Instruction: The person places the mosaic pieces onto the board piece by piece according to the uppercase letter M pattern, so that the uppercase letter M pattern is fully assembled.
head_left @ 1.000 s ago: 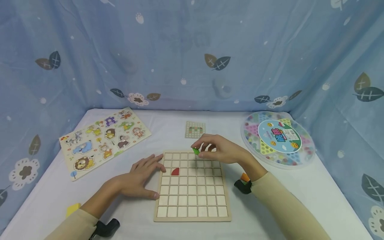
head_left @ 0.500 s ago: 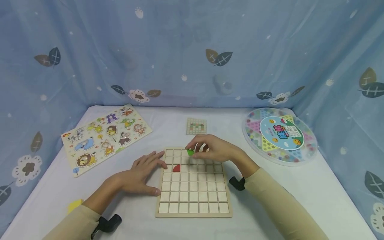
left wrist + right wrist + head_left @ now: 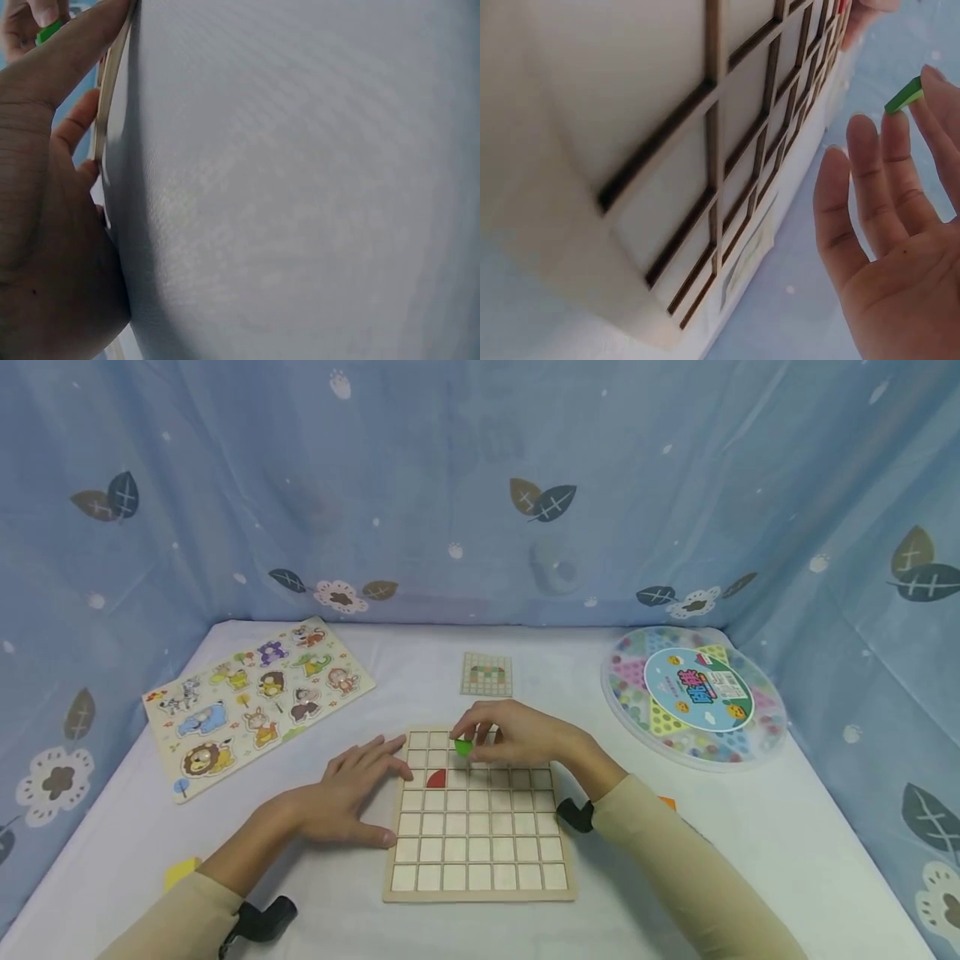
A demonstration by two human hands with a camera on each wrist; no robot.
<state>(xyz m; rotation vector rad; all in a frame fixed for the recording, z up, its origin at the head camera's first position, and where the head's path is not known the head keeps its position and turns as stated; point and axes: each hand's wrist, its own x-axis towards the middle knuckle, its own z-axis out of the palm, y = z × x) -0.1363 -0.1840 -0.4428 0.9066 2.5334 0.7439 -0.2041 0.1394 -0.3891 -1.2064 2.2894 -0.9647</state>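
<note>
A wooden grid board (image 3: pixel 480 896) with square cells lies on the white table. One cell in its upper left part holds a red quarter-circle piece (image 3: pixel 437 779). My right hand (image 3: pixel 517 731) is over the board's far rows and pinches a small green piece (image 3: pixel 463 747) between thumb and fingertips. In the right wrist view the green piece (image 3: pixel 904 95) shows as a thin tile, with the other fingers spread apart from it. My left hand (image 3: pixel 348 797) rests at the board's left edge, fingers spread, thumb and fingertips touching the frame.
Behind the board lies a small pattern card (image 3: pixel 486 675). An animal puzzle board (image 3: pixel 258 706) is at the back left, a round clear game box (image 3: pixel 693 697) at the back right. A yellow block (image 3: pixel 181 872) is by the left sleeve, an orange piece (image 3: pixel 667 803) beside the right.
My right hand has moved left over the board with the green piece, toward the column near the red piece. My left hand stays at the edge.
</note>
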